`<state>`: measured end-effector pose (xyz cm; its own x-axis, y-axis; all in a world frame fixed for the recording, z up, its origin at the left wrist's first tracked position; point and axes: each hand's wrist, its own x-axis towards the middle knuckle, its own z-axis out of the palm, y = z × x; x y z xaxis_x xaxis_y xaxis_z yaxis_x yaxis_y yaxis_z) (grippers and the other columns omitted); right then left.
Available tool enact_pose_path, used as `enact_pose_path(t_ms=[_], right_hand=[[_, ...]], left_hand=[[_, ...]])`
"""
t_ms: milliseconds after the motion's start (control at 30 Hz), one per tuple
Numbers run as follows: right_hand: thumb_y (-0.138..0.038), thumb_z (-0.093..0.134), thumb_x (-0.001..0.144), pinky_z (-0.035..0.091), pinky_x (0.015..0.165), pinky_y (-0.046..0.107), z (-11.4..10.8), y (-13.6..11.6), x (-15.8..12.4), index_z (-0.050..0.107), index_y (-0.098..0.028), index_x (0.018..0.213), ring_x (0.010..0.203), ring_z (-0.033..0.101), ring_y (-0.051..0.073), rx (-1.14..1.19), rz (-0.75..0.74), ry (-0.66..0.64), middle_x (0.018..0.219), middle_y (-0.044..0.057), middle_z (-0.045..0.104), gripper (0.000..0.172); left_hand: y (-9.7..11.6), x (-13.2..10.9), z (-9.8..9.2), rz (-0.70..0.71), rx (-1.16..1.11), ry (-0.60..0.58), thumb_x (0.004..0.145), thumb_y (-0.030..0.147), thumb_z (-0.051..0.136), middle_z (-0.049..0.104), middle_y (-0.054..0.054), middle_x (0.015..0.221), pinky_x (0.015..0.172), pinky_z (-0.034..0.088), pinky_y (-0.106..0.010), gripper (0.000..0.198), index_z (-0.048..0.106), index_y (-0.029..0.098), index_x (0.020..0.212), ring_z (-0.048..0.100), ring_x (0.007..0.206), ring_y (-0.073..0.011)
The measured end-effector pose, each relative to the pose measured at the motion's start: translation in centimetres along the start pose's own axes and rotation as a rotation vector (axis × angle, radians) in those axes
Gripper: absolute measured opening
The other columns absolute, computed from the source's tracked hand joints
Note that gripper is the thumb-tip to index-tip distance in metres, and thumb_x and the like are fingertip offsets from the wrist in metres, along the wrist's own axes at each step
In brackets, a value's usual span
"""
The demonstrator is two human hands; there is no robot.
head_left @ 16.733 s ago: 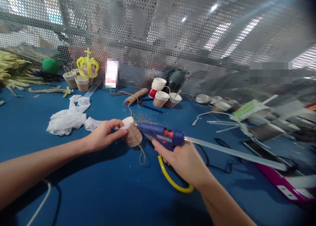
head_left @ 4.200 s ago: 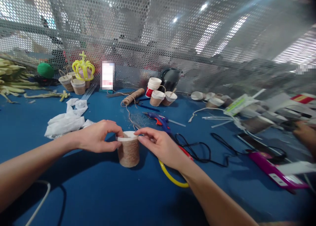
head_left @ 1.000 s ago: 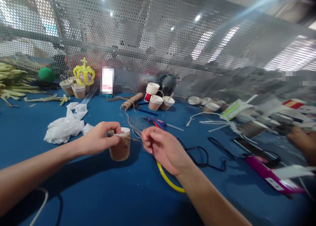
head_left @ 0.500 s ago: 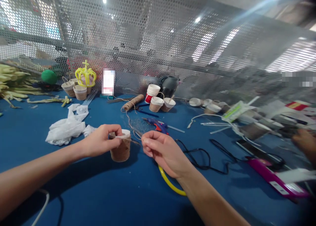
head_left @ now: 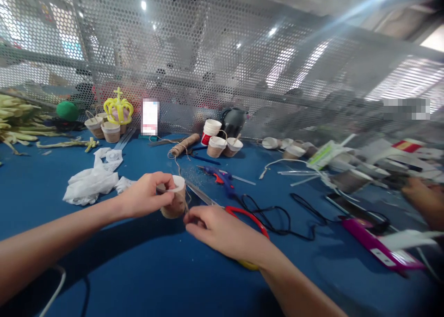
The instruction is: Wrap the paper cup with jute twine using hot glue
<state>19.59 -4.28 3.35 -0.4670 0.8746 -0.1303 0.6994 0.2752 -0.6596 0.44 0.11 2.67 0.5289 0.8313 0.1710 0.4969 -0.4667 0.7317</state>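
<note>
My left hand (head_left: pixel 144 198) grips a small paper cup (head_left: pixel 175 198) wrapped in brown twine, tilted, with thumb and fingers at its white rim. My right hand (head_left: pixel 217 230) is low on the blue table, fingers pinched on the loose end of twine (head_left: pixel 188 206) that hangs from the cup. Scissors (head_left: pixel 243 214) with red and yellow handles lie right beside and partly under my right hand, blade pointing toward the cup. A blue glue gun (head_left: pixel 218 174) lies further back with its black cord (head_left: pixel 277 215).
A twine spool (head_left: pixel 183 145), several wrapped cups (head_left: pixel 222 146), a yellow crown (head_left: pixel 118 109) and white plastic wrap (head_left: pixel 90 181) lie on the blue table (head_left: pixel 145 266). A perforated metal screen (head_left: pixel 222 67) closes the back. Another person's hand (head_left: pixel 421 199) works at the right, near a magenta object (head_left: pixel 378 250).
My right hand has dropped down and toward me, pulling the twine end below the cup. The cup is now tilted in my left hand. The scissors' red handle has come into view.
</note>
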Motion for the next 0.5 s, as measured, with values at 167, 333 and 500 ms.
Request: enact_pose_path(t_ms=[167,333,500], right_hand=[[-0.037,0.044,0.082,0.037,0.043,0.024,-3.3,0.8,0.5,0.061,-0.018,0.071,0.042,0.050,0.011,0.005,0.192,0.189,0.052,0.001,0.057,0.027],[-0.025,0.053,0.077,0.040,0.062,0.033,-6.4,5.0,3.3,0.058,-0.019,0.063,0.070,0.059,0.023,-0.254,0.360,0.549,0.066,0.008,0.061,0.017],[-0.026,0.059,0.078,0.046,0.071,0.035,-5.9,9.1,5.2,0.061,-0.013,0.082,0.082,0.058,0.021,-0.226,0.488,0.423,0.089,0.009,0.061,0.013]], left_hand=[[-0.1,0.9,0.3,0.014,0.074,-0.023,0.070,0.020,0.045,0.055,0.001,0.066,0.059,0.037,-0.023,0.009,0.051,0.015,0.067,0.049,0.062,-0.0123],[0.0,0.8,0.5,0.016,0.051,0.001,0.071,0.020,0.045,0.058,0.000,0.068,0.060,0.038,-0.023,0.008,0.051,0.015,0.067,0.051,0.064,-0.0131],[-0.8,-0.1,1.6,0.016,-0.104,0.121,0.075,0.025,0.044,0.058,-0.003,0.078,0.068,0.041,-0.026,0.012,0.050,0.015,0.070,0.052,0.072,-0.0143]])
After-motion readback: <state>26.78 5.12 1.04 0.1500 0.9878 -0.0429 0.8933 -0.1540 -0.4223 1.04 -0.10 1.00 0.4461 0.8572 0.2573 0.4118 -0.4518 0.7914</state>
